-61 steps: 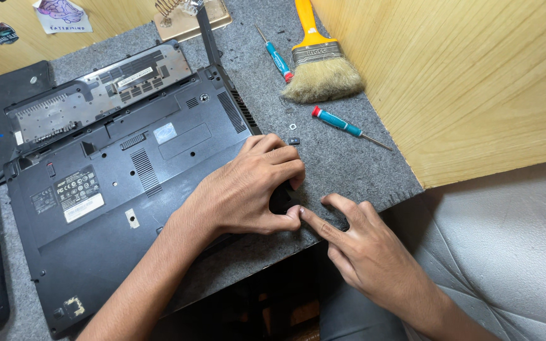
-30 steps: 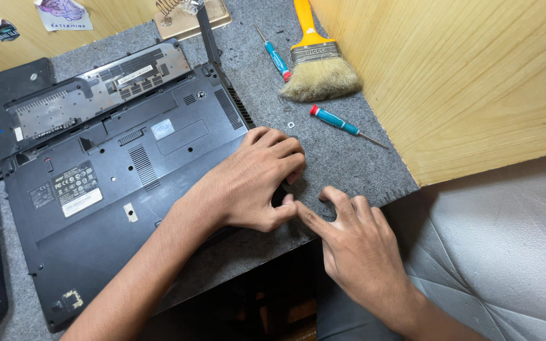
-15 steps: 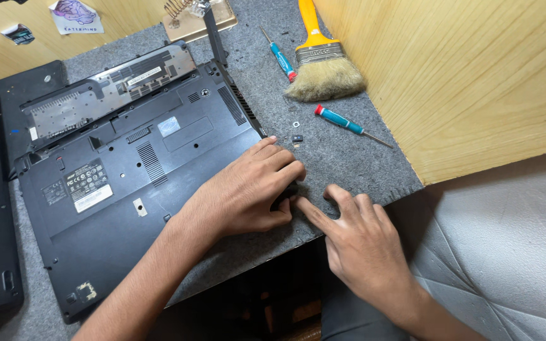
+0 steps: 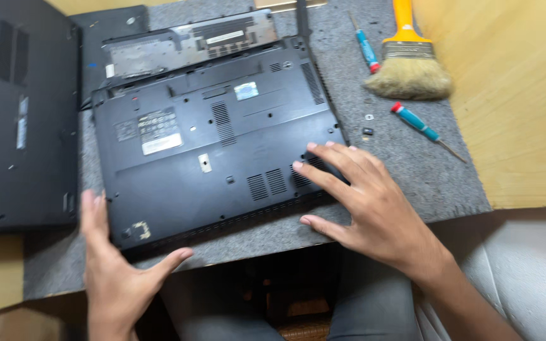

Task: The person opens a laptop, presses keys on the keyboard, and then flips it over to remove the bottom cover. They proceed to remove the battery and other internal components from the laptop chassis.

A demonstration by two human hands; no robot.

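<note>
A black laptop lies bottom up on a grey felt mat; its battery bay at the far edge is uncovered. My left hand is spread around the laptop's near left corner, fingers along the left side and thumb along the front edge. My right hand lies flat with fingers apart on the near right corner, thumb on the mat by the front edge. Neither hand holds a tool.
A second black laptop lies at the left. At the right of the mat are an orange-handled brush, two blue screwdrivers and small loose screws. A wooden panel stands at the right.
My left hand has left the laptop's near right corner and gone to the near left corner. My right hand has moved up from the mat onto the right corner. The view has shifted left.
</note>
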